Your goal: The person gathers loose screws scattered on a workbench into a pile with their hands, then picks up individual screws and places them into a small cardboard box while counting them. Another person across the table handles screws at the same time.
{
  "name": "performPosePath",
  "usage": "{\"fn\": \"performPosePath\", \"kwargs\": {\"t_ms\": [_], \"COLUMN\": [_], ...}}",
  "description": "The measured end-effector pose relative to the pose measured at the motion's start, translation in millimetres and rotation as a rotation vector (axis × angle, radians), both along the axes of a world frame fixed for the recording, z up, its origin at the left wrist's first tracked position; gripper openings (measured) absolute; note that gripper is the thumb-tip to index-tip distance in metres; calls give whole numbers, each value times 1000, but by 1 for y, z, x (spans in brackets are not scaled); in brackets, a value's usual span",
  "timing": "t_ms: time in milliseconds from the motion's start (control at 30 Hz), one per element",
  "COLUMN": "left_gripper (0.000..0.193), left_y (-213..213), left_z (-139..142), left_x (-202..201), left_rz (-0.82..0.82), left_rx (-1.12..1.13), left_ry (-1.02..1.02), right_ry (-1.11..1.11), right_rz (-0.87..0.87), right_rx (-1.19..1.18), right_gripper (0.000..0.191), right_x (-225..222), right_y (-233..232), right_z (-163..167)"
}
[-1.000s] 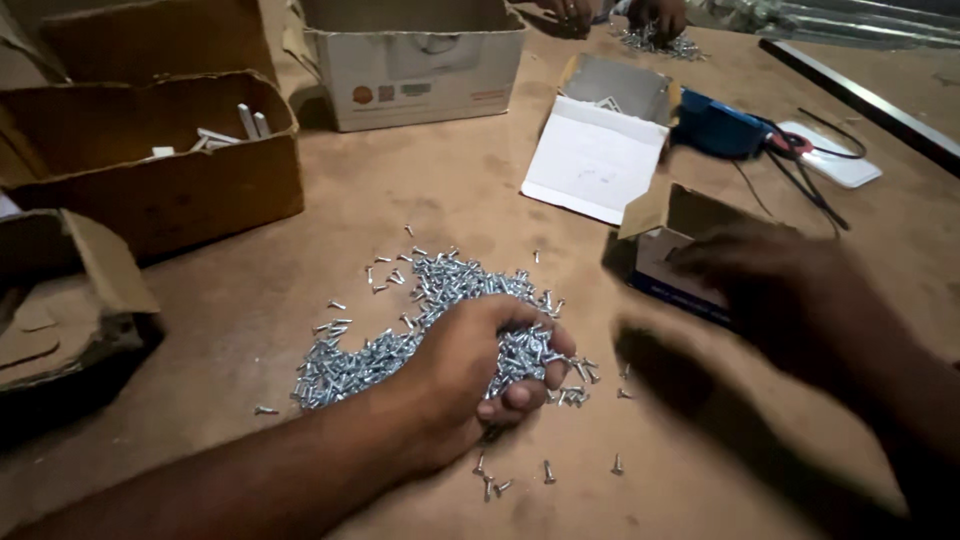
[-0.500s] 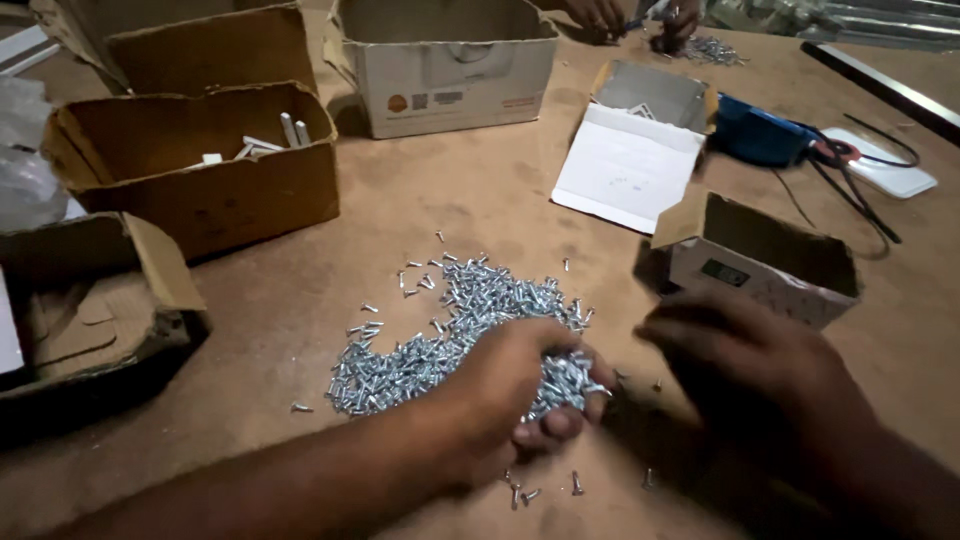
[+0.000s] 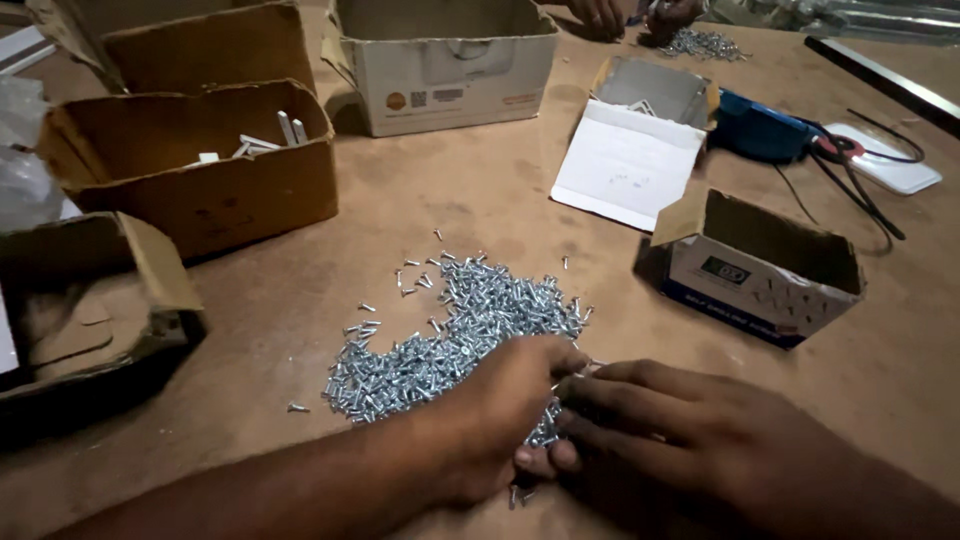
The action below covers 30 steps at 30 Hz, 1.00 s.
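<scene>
Left hand (image 3: 500, 415) cups the near edge of the screw pile (image 3: 455, 335) on the bench (image 3: 300, 290), fingers curled on screws; right hand (image 3: 680, 440) meets it, fingers together, gathering them.

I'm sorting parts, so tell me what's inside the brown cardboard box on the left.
The brown cardboard box holds a few small white pieces near its back wall. Its front wall hides the bottom, so anything lower cannot be seen.

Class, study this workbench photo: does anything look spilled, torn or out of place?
Yes. Small silver screws lie loose in a heap on the table, with strays scattered off its edges, rather than in the small open box. The brown carton at left has ragged, torn flaps.
</scene>
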<state>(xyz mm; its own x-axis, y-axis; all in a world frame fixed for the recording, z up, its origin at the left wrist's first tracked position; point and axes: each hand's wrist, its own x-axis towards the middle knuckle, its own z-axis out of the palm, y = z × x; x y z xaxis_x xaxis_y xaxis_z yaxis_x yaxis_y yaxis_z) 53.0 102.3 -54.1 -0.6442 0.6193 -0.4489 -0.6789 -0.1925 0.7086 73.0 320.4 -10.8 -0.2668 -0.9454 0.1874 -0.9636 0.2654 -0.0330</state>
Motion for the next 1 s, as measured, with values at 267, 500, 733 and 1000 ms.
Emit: {"fn": "performPosePath", "kwargs": {"t_ms": [267, 500, 733, 1000], "left_gripper": [23, 27, 28, 26], "left_y": [0, -3, -7, -12], "left_z": [7, 9, 13, 16], "left_x": [2, -5, -9, -14], "left_rz": [45, 31, 89, 141], "left_rx": [2, -67, -12, -14], "left_ry": [-89, -94, -33, 1], "right_ry": [125, 92, 138, 230], "right_rz": [-20, -379, -961, -962], "right_rx": [-49, -467, -883, -747], "right_gripper": [40, 26, 9, 27], "right_x": [2, -9, -76, -84], "right_y": [14, 54, 115, 113], "right_z": [-9, 31, 36, 28]}}
